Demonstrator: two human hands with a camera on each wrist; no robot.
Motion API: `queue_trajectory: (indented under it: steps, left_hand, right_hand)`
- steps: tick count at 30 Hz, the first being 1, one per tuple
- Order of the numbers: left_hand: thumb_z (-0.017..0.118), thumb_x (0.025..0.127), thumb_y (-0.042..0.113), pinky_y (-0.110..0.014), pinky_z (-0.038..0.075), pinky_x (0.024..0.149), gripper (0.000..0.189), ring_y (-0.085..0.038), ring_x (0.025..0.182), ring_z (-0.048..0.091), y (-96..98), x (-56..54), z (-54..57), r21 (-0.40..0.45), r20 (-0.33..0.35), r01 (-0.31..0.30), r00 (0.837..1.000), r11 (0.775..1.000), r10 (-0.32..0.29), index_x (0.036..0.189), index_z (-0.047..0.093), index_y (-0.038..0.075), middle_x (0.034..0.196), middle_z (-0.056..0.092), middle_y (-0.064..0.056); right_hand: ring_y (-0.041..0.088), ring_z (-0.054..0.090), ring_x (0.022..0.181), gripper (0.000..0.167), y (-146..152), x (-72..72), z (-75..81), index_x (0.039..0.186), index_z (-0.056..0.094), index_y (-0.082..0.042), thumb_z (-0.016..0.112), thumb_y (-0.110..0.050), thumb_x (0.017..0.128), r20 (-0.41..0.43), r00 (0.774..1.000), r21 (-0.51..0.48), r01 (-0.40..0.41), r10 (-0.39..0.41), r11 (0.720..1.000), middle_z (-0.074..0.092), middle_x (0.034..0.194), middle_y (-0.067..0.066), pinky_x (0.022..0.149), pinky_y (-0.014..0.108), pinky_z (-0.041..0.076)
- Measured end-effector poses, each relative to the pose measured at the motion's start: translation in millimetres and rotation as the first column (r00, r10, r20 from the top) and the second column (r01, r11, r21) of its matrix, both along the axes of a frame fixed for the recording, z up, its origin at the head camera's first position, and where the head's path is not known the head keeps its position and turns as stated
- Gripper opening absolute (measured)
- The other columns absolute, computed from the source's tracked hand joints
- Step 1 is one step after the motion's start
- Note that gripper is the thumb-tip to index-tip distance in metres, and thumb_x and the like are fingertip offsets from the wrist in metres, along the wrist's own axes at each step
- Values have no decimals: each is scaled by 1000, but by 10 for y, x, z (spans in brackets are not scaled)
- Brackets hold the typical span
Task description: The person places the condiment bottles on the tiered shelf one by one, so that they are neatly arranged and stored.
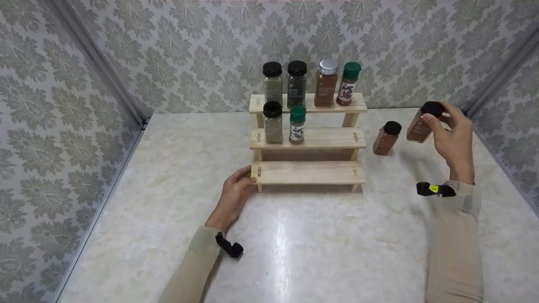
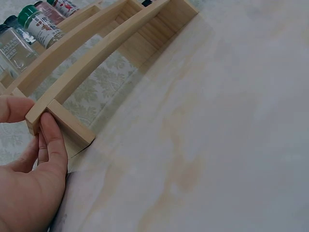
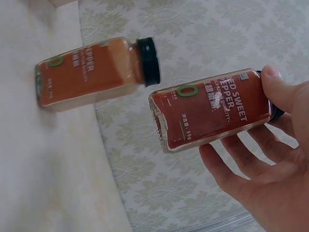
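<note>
My left hand (image 1: 235, 191) grips the left end of the lowest step of a three-step wooden spice rack (image 1: 307, 173). The left wrist view shows the thumb and fingers pinching the corner of that board (image 2: 72, 84). To the right of the rack, my right hand (image 1: 457, 136) holds a spice jar (image 1: 418, 129) by its black-capped end. Its label reads "red sweet pepper" in the right wrist view, and its square glass base (image 3: 159, 123) is tilted toward the camera. Just left of it, a similar jar (image 1: 385, 142) of orange-brown powder stands upright on the table.
Several jars line the top step, among them a silver-capped jar (image 1: 326, 86) and a green-capped bottle (image 1: 348, 86). The middle step carries a black-capped jar (image 1: 273, 126) and a green-capped bottle (image 1: 297, 128). Patterned wall panels (image 1: 202, 54) enclose the marbled table (image 1: 328, 244) behind and at the sides.
</note>
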State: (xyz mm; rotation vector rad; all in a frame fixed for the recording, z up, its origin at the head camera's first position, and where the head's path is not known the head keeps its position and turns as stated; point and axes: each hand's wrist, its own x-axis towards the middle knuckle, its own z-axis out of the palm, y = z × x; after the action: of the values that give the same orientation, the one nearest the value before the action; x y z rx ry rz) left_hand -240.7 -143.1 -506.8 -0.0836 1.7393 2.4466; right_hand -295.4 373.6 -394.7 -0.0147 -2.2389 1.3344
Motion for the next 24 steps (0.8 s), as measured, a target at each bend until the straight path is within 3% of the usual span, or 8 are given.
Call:
queue_trajectory:
  steps: [10, 18, 24]
  left_hand:
    - [57, 99, 1, -29, 55, 104, 57, -25, 127, 61, -3, -23, 5, 7, -10, -2, 1000, 1000, 2, 154, 46, -6, 150, 52, -23]
    - [58, 98, 1, -29, 55, 103, 56, -26, 126, 62, 3, -15, 9, 3, -15, -10, 1000, 1000, 10, 153, 47, -7, 151, 52, -25]
    - [57, 98, 1, -30, 55, 101, 56, -23, 122, 63, 13, 0, -10, 1, -17, -17, 1000, 1000, 17, 152, 48, -8, 147, 54, -25]
  right_hand:
    - [5, 58, 120, 48, -254, 93, 233, 154, 58, -13, 66, -21, 107, -109, 992, -18, -68, 66, 998, 58, 129, -13, 86, 19, 46]
    - [11, 64, 118, 42, -654, 150, 436, 149, 63, -14, 65, -13, 107, -240, 958, -37, -172, 159, 984, 64, 131, -7, 83, 19, 52]
    - [9, 64, 117, 42, -917, 196, 492, 149, 63, -11, 64, -14, 108, -257, 946, 2, -203, 197, 979, 64, 129, -12, 85, 19, 52]
